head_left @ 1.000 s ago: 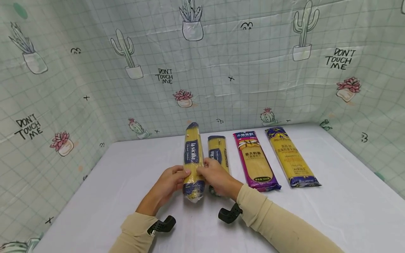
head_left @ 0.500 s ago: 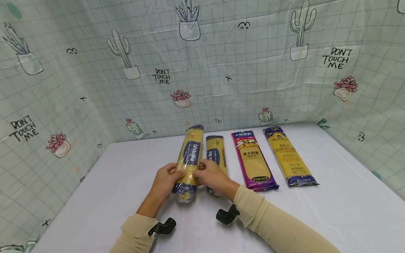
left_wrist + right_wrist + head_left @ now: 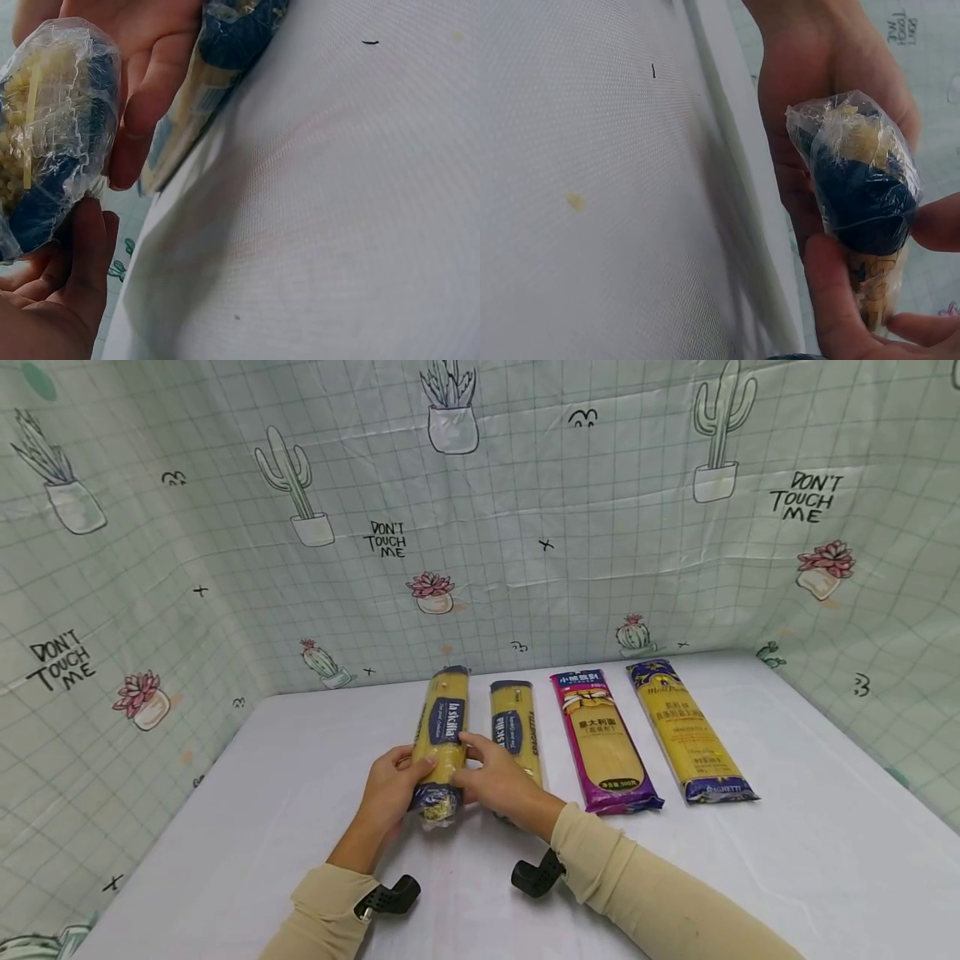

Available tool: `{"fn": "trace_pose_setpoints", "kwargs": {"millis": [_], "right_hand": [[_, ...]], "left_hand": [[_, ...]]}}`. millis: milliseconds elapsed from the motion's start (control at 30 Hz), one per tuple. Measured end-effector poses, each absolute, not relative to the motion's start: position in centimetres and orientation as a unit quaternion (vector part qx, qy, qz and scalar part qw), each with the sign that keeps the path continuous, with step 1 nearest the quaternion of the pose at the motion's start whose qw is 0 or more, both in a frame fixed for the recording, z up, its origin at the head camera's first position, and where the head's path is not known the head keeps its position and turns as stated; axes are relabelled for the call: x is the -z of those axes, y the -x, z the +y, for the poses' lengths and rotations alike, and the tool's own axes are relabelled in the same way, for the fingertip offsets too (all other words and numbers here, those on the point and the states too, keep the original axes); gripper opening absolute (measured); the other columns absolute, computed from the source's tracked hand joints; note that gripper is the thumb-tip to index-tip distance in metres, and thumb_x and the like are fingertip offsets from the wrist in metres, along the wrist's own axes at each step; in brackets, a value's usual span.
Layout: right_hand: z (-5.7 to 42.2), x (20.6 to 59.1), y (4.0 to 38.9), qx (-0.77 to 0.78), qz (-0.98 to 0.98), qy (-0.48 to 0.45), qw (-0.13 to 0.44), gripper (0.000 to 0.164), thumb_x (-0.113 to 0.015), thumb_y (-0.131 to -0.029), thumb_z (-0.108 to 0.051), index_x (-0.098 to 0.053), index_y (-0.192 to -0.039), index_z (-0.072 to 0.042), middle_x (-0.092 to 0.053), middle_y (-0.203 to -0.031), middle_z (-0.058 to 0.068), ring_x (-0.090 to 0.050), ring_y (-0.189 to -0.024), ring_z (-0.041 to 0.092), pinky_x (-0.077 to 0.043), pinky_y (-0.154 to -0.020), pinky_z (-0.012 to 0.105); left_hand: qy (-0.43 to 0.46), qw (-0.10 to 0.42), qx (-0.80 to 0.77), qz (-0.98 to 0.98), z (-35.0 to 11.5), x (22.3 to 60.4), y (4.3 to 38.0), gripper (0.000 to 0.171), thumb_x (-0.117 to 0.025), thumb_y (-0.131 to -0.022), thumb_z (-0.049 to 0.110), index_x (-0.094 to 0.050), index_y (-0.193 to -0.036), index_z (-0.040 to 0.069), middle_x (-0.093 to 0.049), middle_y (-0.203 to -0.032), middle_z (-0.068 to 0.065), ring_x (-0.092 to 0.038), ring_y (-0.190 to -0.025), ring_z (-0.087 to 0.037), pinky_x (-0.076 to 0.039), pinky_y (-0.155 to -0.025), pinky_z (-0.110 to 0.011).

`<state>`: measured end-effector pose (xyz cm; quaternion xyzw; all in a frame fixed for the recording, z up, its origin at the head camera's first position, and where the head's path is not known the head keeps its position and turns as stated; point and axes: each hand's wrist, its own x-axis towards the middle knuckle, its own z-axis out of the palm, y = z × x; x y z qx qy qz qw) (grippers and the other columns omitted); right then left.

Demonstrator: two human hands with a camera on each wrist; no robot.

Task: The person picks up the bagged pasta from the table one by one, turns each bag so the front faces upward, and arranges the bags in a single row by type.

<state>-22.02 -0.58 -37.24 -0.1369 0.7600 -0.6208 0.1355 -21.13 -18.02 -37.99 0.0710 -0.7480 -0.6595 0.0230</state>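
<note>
A clear-wrapped pack of spaghetti [image 3: 447, 722] with a dark blue "la sicilia" label is held by both hands above the table, tilted slightly. My left hand [image 3: 387, 789] grips its lower left side, thumb on the front. On the lower right side, my right hand [image 3: 504, 779] grips it between thumb and fingers. The left wrist view shows the pack's crinkled blue end [image 3: 64, 142] between the two hands. From the right wrist side, that end [image 3: 866, 180] lies against the left palm. A second "la sicilia" spaghetti pack [image 3: 512, 697] is partly hidden behind my right hand.
A pink and purple spaghetti pack [image 3: 603, 739] and a yellow and blue spaghetti pack [image 3: 690, 731] lie to the right on the white table [image 3: 300, 793]. A cactus-print cloth [image 3: 495, 510] rises behind and at both sides.
The held spaghetti pack shifted left and tilted, then its top end came lower. The right index finger has moved up along its side. The other packs lie where they were.
</note>
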Motion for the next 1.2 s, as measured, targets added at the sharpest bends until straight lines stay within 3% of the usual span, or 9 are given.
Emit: {"fn": "trace_pose_setpoints", "kwargs": {"millis": [100, 267, 467, 533, 767, 933, 1200], "right_hand": [[-0.6, 37.3, 22.0, 0.622, 0.758, 0.144, 0.133, 0.069, -0.069, -0.090, -0.017, -0.040, -0.153, -0.008, -0.044, -0.152, 0.016, -0.065, -0.105, 0.020, -0.051, -0.095, 0.038], [-0.8, 37.6, 22.0, 0.611, 0.765, 0.149, 0.138, 0.064, -0.071, -0.090, -0.019, -0.047, -0.148, -0.006, -0.057, -0.138, 0.014, -0.069, -0.086, 0.017, -0.050, -0.087, 0.034], [-1.0, 37.7, 21.9, 0.622, 0.757, 0.138, 0.141, 0.060, -0.071, -0.091, -0.015, -0.050, -0.146, -0.004, -0.058, -0.133, 0.015, -0.068, -0.088, 0.018, -0.052, -0.083, 0.032], [-1.1, 37.7, 21.9, 0.621, 0.759, 0.139, 0.136, 0.060, -0.071, -0.090, -0.013, -0.051, -0.145, -0.004, -0.057, -0.135, 0.016, -0.068, -0.091, 0.019, -0.053, -0.083, 0.033], [-0.9, 37.6, 22.4, 0.593, 0.781, 0.163, 0.103, 0.057, -0.066, -0.090, -0.008, -0.051, -0.146, -0.006, -0.055, -0.142, 0.016, -0.056, -0.126, 0.027, -0.046, -0.103, 0.044], [-0.7, 37.5, 23.0, 0.599, 0.778, 0.174, 0.078, 0.047, -0.060, -0.094, -0.006, -0.055, -0.141, -0.005, -0.051, -0.146, 0.013, -0.048, -0.135, 0.033, -0.045, -0.104, 0.048], [0.5, 37.3, 23.9, 0.571, 0.791, 0.205, 0.072, 0.026, -0.058, -0.099, -0.011, -0.064, -0.122, -0.001, -0.065, -0.118, 0.013, -0.066, -0.101, 0.027, -0.058, -0.079, 0.036]], "left_hand": [[-0.074, 0.024, 0.662, -0.745, -18.1, 37.9, 21.1, 0.047, -0.065, -0.097, 0.014, -0.051, -0.135, -0.010, -0.061, -0.129, -0.026, -0.065, -0.099, -0.019, -0.053, -0.080, -0.024], [-0.089, 0.016, 0.653, -0.752, -18.4, 38.1, 21.0, 0.047, -0.064, -0.098, 0.017, -0.053, -0.136, -0.009, -0.064, -0.122, -0.022, -0.063, -0.093, -0.016, -0.051, -0.075, -0.023], [-0.085, 0.013, 0.643, -0.761, -18.7, 38.6, 21.2, 0.048, -0.064, -0.096, 0.019, -0.056, -0.133, -0.009, -0.066, -0.114, -0.018, -0.061, -0.089, -0.014, -0.050, -0.073, -0.022], [-0.078, 0.014, 0.636, -0.767, -18.7, 38.7, 21.3, 0.047, -0.065, -0.095, 0.019, -0.057, -0.133, -0.009, -0.066, -0.113, -0.018, -0.061, -0.089, -0.015, -0.050, -0.074, -0.023], [-0.057, 0.008, 0.563, -0.824, -19.3, 38.3, 21.3, 0.046, -0.066, -0.094, 0.020, -0.059, -0.131, -0.007, -0.070, -0.112, -0.018, -0.067, -0.091, -0.020, -0.054, -0.078, -0.032], [-0.067, 0.001, 0.502, -0.862, -19.8, 37.9, 21.1, 0.047, -0.066, -0.093, 0.022, -0.059, -0.130, -0.006, -0.068, -0.114, -0.019, -0.066, -0.095, -0.025, -0.055, -0.079, -0.038], [-0.090, 0.009, 0.424, -0.901, -20.0, 37.7, 21.0, 0.032, -0.062, -0.097, 0.026, -0.067, -0.115, 0.001, -0.068, -0.100, -0.011, -0.062, -0.081, -0.021, -0.052, -0.064, -0.031]]}}
